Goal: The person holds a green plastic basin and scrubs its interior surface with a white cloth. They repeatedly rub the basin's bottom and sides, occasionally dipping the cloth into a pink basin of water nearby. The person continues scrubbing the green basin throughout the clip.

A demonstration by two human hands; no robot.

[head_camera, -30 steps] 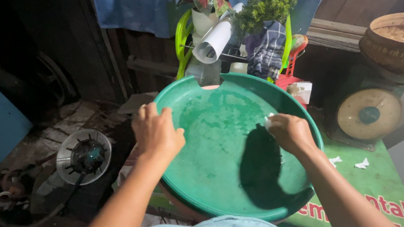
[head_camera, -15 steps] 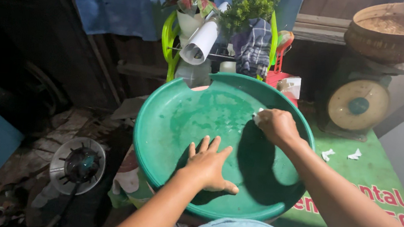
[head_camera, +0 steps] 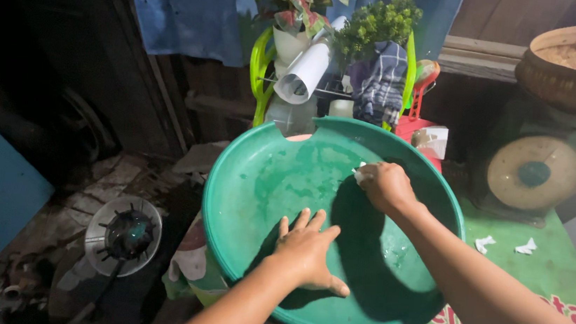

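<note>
The green basin [head_camera: 265,181] leans on the tabletop [head_camera: 545,268] edge. The left hand [head_camera: 307,252] lies flat and open inside it, probably to steady it, while the right hand [head_camera: 386,185] is clenched on a small white wad [head_camera: 359,173], pressed against the inner wall.

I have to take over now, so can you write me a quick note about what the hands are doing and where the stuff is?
Left hand: flat, palm down inside the green basin, steadying it.
Right hand: closed on a small white scrap, pressed to the basin's inner wall near the far rim.
Basin: tilted toward the person, on the green-covered table.
Done: inside looks wet and streaked.
Left: streaks and droplets remain on the basin.
</note>
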